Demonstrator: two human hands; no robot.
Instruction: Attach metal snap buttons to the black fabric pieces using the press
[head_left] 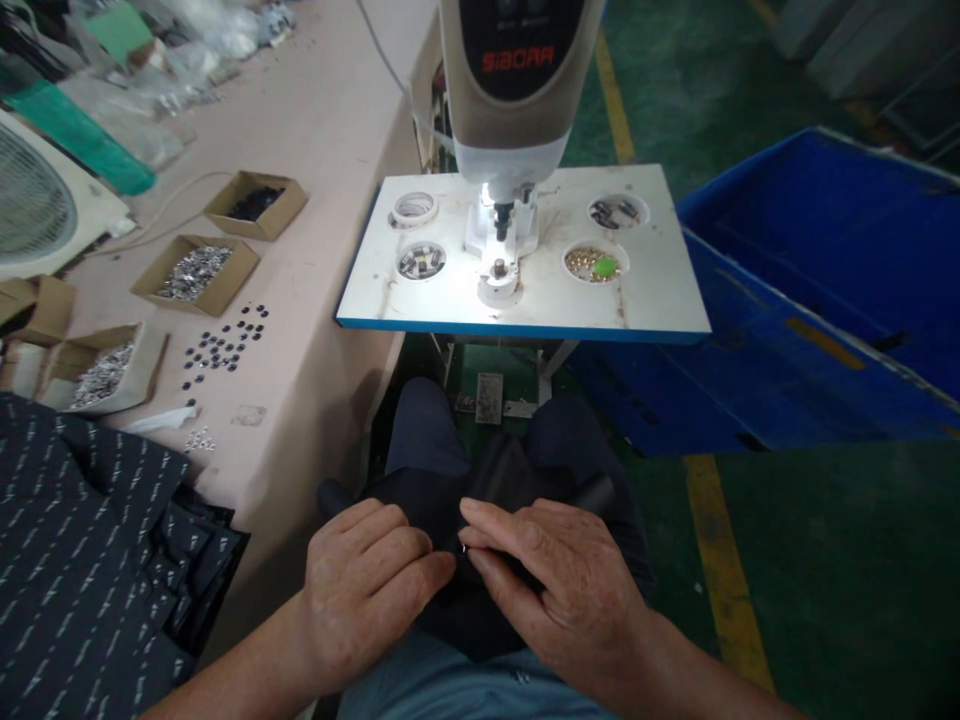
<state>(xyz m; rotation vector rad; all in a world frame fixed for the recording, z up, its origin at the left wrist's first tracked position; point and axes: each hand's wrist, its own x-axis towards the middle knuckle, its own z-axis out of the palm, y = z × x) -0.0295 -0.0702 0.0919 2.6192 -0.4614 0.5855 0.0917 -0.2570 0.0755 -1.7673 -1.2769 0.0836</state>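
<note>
Dark cloth (pixel 501 472) lies across the lap, under both hands. My left hand (pixel 375 575) is closed on the cloth, with its thumb and forefinger pressed together towards the right. Close beside it, my right hand (pixel 559 570) pinches a small shiny metal piece (pixel 463 548) between thumb and fingertips, right against the fabric. The fingers cover most of that piece, so its exact kind is hidden. Beyond the knees stands a snap-fastening press (pixel 501 215) with a lit die, on a white table (pixel 450 308).
On the left bench, cardboard boxes (pixel 247 262) hold small metal parts, with loose dark snap parts (pixel 225 345) nearby. Folded patterned garments (pixel 82 560) lie at the near left. A large blue bin (pixel 817 270) stands right. Below the press sits a foot pedal (pixel 490 398).
</note>
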